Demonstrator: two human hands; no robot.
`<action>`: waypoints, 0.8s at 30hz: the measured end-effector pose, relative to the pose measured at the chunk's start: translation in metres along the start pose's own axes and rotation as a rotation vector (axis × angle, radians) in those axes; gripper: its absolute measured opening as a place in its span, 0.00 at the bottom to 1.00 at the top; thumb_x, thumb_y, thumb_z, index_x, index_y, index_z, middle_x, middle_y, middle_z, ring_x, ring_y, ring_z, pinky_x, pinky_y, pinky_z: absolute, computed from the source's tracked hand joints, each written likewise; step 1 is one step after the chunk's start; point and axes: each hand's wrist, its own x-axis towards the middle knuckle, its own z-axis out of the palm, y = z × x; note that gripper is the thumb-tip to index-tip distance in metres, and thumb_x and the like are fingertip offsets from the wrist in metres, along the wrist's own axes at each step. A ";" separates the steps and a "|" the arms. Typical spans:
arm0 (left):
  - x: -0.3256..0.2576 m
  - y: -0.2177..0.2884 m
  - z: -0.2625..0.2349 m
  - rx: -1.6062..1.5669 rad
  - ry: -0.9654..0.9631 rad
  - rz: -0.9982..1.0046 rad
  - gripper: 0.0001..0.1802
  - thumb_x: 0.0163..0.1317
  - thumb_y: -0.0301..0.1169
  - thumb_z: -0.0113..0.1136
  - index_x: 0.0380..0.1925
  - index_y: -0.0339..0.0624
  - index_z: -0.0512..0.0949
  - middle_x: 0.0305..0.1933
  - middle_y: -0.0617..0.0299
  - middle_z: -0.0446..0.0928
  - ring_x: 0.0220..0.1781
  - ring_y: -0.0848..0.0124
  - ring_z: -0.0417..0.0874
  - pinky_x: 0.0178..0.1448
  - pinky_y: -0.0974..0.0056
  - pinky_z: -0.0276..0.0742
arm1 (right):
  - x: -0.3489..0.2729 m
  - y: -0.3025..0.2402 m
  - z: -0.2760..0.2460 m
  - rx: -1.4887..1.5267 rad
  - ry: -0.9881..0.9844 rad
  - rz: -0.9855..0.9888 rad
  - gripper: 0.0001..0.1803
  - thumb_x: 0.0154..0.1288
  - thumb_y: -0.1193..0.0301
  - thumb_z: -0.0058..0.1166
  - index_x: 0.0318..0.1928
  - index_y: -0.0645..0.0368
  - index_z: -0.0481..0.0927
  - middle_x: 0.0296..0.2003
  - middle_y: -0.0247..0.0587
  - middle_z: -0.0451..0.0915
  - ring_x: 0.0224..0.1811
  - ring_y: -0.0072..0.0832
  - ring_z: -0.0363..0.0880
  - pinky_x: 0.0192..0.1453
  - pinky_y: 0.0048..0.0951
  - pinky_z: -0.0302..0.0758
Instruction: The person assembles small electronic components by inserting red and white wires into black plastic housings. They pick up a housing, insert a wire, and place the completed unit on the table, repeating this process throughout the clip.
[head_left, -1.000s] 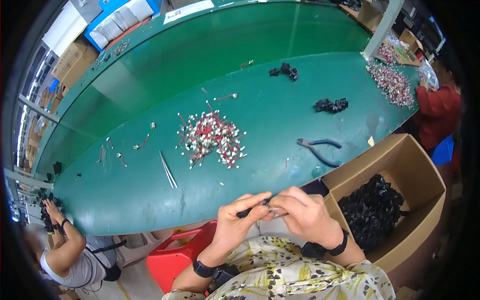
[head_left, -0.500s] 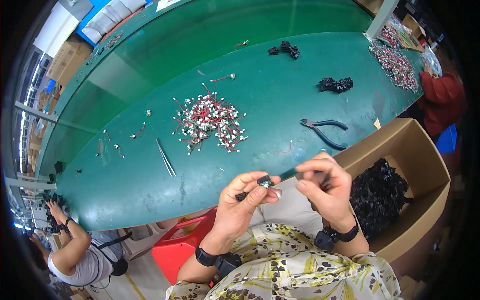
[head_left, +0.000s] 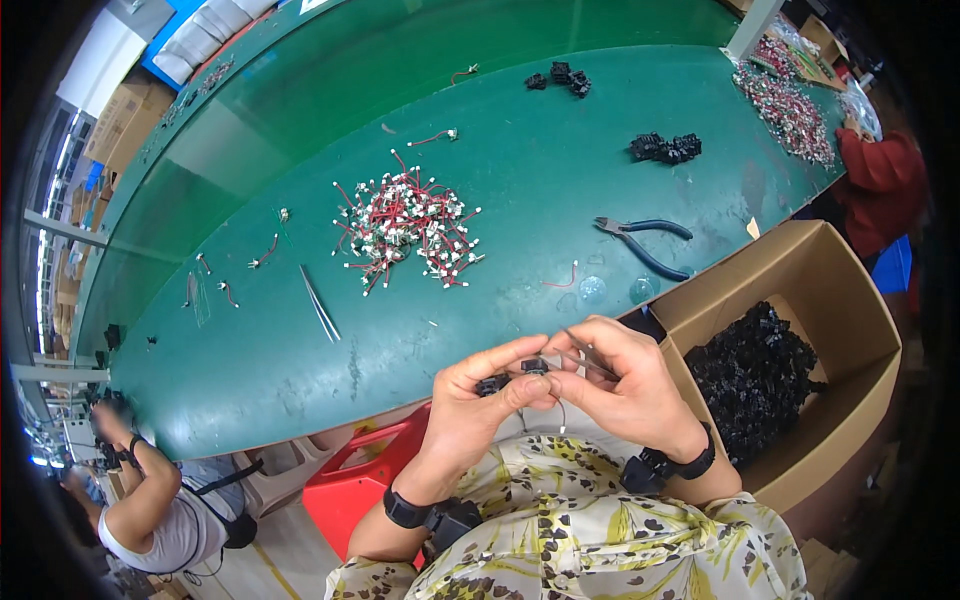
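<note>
Over the near edge of the bench my two hands meet. My left hand (head_left: 462,410) is closed on a small black plastic part (head_left: 535,367), and a second dark piece (head_left: 492,384) sits tucked in the same fingers. A short wire with a pale end (head_left: 562,418) hangs below the fingertips. My right hand (head_left: 640,392) pinches slim grey tweezers (head_left: 592,362), their tips at the black part. Fingers cover much of the contact between them. Beyond lies a heap of red-wired white connectors (head_left: 405,225).
Another pair of tweezers (head_left: 320,303) and blue-handled cutting pliers (head_left: 645,246) rest on the green bench (head_left: 540,180). A cardboard box (head_left: 850,400) of black parts stands at right. Black clusters (head_left: 666,148) lie farther back. Other people (head_left: 885,185) are at both sides.
My right hand has moved left and down to meet my left hand, bringing the tweezers to the black part. The view has shifted slightly.
</note>
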 end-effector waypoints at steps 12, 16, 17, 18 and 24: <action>-0.001 -0.014 -0.005 -0.018 -0.030 0.121 0.18 0.63 0.23 0.61 0.54 0.37 0.77 0.36 0.57 0.82 0.38 0.70 0.86 0.46 0.69 0.82 | -0.012 0.005 -0.008 -0.521 0.007 -0.351 0.10 0.57 0.76 0.62 0.41 0.59 0.81 0.21 0.37 0.71 0.18 0.32 0.74 0.20 0.31 0.70; 0.000 -0.013 -0.001 0.042 0.025 0.145 0.19 0.59 0.28 0.67 0.50 0.34 0.78 0.36 0.52 0.82 0.35 0.66 0.86 0.41 0.64 0.85 | -0.011 0.005 -0.010 -0.556 0.021 -0.384 0.13 0.53 0.78 0.62 0.42 0.59 0.81 0.20 0.36 0.70 0.18 0.31 0.74 0.20 0.31 0.70; 0.000 -0.013 0.000 0.049 0.028 0.159 0.19 0.58 0.28 0.67 0.49 0.34 0.78 0.36 0.53 0.82 0.35 0.66 0.86 0.41 0.64 0.85 | -0.011 0.003 -0.011 -0.568 0.011 -0.392 0.14 0.52 0.78 0.62 0.42 0.59 0.81 0.20 0.36 0.70 0.18 0.31 0.74 0.20 0.31 0.71; 0.001 -0.013 0.000 0.056 0.030 0.174 0.18 0.58 0.28 0.67 0.49 0.34 0.79 0.35 0.53 0.82 0.35 0.66 0.86 0.41 0.65 0.85 | -0.011 0.002 -0.012 -0.581 0.002 -0.398 0.15 0.51 0.79 0.62 0.42 0.59 0.81 0.20 0.36 0.69 0.18 0.31 0.74 0.20 0.31 0.71; 0.002 -0.013 -0.001 0.055 -0.032 0.189 0.14 0.61 0.20 0.62 0.48 0.34 0.79 0.40 0.55 0.81 0.39 0.69 0.86 0.46 0.67 0.83 | -0.011 0.004 -0.011 -0.571 0.007 -0.399 0.16 0.51 0.79 0.61 0.44 0.61 0.81 0.19 0.36 0.69 0.18 0.30 0.74 0.20 0.31 0.71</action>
